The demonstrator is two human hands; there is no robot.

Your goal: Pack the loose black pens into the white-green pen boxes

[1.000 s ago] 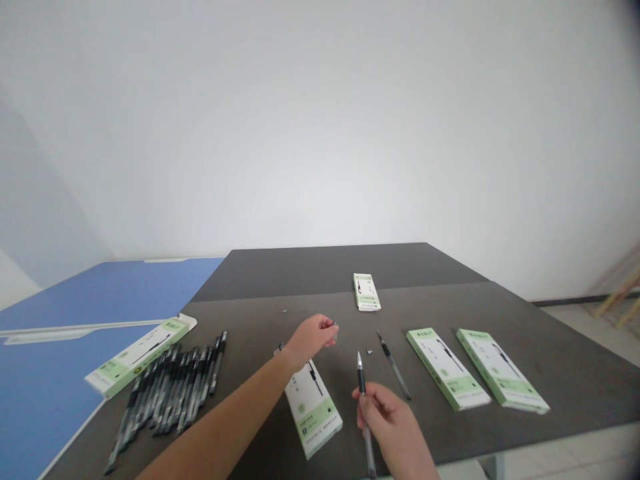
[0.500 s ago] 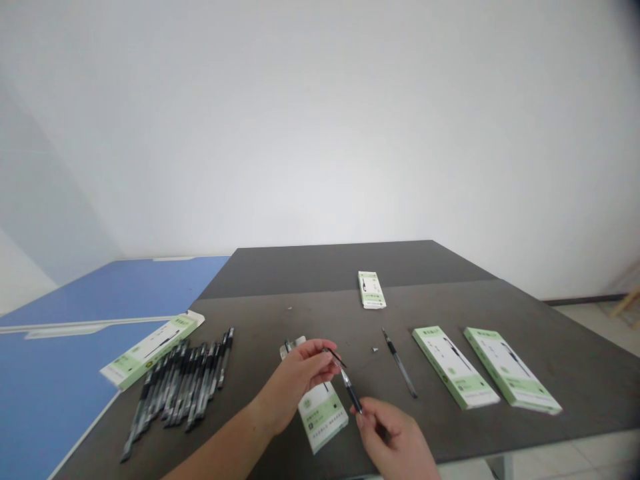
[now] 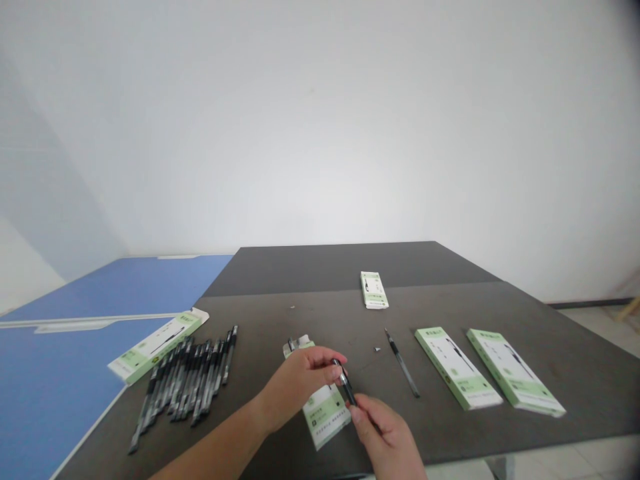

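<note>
Left hand (image 3: 299, 381): fingers pinch the pen (image 3: 346, 388) at its top end.
Right hand (image 3: 384, 435): fingers grip its lower end.
Care: hold pen straight, both grips firm, over box (image 3: 327, 419).

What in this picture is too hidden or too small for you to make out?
All in the head view:
1. The pen is partly covered by the left hand and right hand holding it.
2. The box under the hands is partly covered by them, and its print is too small to read.
3. The tiny bit beside the loose pen is too small to identify.
4. The right hand is cut off by the bottom edge.
</note>
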